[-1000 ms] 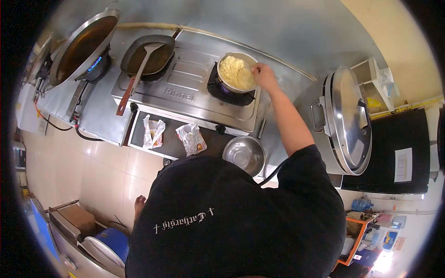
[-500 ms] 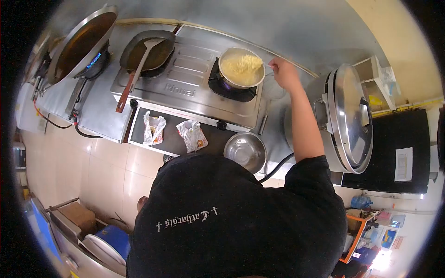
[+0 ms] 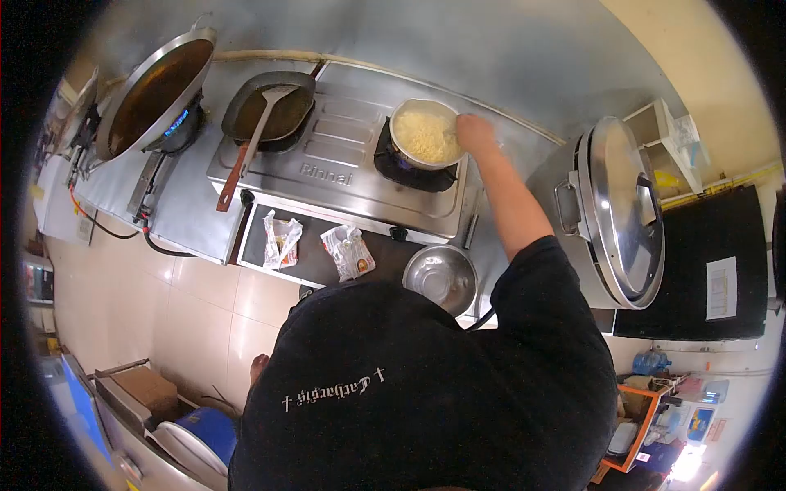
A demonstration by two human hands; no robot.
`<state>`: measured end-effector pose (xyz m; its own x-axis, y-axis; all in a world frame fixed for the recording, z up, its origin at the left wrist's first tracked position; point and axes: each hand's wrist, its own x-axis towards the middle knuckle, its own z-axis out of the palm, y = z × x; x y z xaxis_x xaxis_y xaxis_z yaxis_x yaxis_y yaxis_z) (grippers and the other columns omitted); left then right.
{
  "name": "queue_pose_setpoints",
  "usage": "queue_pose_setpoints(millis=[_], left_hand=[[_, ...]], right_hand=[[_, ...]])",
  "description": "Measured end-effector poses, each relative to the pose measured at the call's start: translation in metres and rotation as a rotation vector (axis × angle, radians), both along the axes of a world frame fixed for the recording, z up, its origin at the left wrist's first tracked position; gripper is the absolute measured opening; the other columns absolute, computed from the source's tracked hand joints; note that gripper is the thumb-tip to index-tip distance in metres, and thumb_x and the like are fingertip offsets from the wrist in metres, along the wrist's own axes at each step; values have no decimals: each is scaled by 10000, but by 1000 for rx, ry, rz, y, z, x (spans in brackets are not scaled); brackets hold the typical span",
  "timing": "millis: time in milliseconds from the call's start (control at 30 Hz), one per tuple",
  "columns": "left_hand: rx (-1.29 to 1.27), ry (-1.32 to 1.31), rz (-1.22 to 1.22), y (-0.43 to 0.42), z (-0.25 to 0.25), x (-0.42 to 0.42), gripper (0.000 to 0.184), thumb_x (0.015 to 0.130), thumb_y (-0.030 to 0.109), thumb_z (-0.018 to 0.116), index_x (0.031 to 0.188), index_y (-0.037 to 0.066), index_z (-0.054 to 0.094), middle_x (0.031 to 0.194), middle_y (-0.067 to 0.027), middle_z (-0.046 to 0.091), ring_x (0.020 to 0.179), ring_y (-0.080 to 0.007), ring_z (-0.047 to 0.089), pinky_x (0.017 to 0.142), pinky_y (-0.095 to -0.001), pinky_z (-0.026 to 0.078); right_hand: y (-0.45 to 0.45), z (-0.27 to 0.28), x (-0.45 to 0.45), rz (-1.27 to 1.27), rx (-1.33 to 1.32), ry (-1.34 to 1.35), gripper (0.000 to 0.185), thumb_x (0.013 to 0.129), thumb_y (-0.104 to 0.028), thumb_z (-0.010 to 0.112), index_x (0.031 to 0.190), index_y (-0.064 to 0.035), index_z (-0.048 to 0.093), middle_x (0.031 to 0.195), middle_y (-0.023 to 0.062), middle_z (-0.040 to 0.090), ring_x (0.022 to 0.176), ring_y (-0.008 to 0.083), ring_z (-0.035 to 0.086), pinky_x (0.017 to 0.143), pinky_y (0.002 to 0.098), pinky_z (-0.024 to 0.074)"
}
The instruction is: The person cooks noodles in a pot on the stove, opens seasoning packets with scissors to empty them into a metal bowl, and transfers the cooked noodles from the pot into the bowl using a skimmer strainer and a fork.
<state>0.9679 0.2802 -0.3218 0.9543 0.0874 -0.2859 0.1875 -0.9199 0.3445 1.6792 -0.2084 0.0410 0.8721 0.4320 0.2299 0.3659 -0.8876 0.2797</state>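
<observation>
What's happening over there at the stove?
The person's right hand is at the edge of a pot of what look like pale yellow noodles on the stove. Whatever its fingers may be holding is too small to make out. The left hand is down by the person's side, mostly hidden by the black shirt. Two torn wrappers and a metal bowl sit in front of the stove.

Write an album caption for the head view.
Right hand at the rim of a pot of noodles on the stove, two opened packets lying nearby.
</observation>
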Motion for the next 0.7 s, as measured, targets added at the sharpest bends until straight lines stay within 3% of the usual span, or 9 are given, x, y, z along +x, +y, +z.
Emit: queue_pose_setpoints(millis=[33, 100, 167, 200, 300, 467, 567, 700], left_hand=[[0, -4, 4, -4, -2, -3, 296, 928, 285, 569, 1015, 11, 637, 922, -163, 661, 804, -283, 618, 741, -386, 498], [-683, 19, 995, -20, -7, -13, 308, 930, 279, 564, 1027, -6, 629, 893, -172, 667, 782, -300, 625, 725, -388, 502], [-824, -19, 1076, -20, -27, -26, 306, 934, 262, 563, 1050, -15, 621, 890, -158, 672, 779, -287, 630, 721, -378, 509], [-959, -60, 1152, -22, -32, -29, 306, 938, 245, 563, 1074, -24, 612, 887, -144, 677, 775, -274, 636, 717, -367, 515], [-579, 176, 849, -22, -22, -30, 305, 939, 237, 567, 1094, -23, 604, 880, -133, 674, 779, -264, 637, 722, -365, 518], [-418, 294, 600, -15, -19, -23, 308, 940, 223, 574, 1128, -20, 590, 868, -114, 670, 785, -248, 638, 730, -361, 524], [-338, 305, 429, -4, -16, -14, 312, 940, 214, 578, 1148, -18, 581, 861, -103, 667, 789, -238, 639, 736, -358, 527], [-202, 201, 191, 13, -6, 8, 321, 941, 203, 584, 1175, -16, 569, 852, -88, 664, 794, -225, 640, 743, -355, 532]], right_hand=[[8, -8, 4, -8, 86, 87, 167, 832, -133, 569, 926, -101, 703, 963, 142, 696, 904, 333, 676, 791, 464, 529], [15, -9, 6, -10, 167, 176, 177, 832, -146, 578, 950, -101, 703, 978, 149, 692, 907, 345, 672, 796, 464, 525], [19, -8, 4, -21, 451, 348, 175, 832, -143, 597, 973, -89, 686, 1017, 155, 680, 924, 364, 656, 803, 459, 515], [20, 0, -5, -20, 448, 352, 175, 832, -143, 597, 973, -89, 686, 1017, 155, 680, 924, 364, 656, 803, 459, 515], [12, 35, -37, 82, 444, 269, 155, 819, -86, 598, 948, -90, 683, 997, 148, 666, 952, 363, 630, 820, 441, 500], [-2, 81, -101, 320, 32, 8, 111, 803, -36, 574, 853, -76, 665, 968, 102, 634, 982, 297, 615, 804, 426, 489], [-13, 95, -105, 131, -127, -90, 132, 838, -143, 580, 883, -82, 689, 971, 92, 657, 957, 267, 638, 764, 404, 496], [-13, 68, -80, -14, -118, -85, 139, 834, -152, 579, 875, -88, 696, 925, 106, 678, 896, 283, 665, 745, 417, 515]])
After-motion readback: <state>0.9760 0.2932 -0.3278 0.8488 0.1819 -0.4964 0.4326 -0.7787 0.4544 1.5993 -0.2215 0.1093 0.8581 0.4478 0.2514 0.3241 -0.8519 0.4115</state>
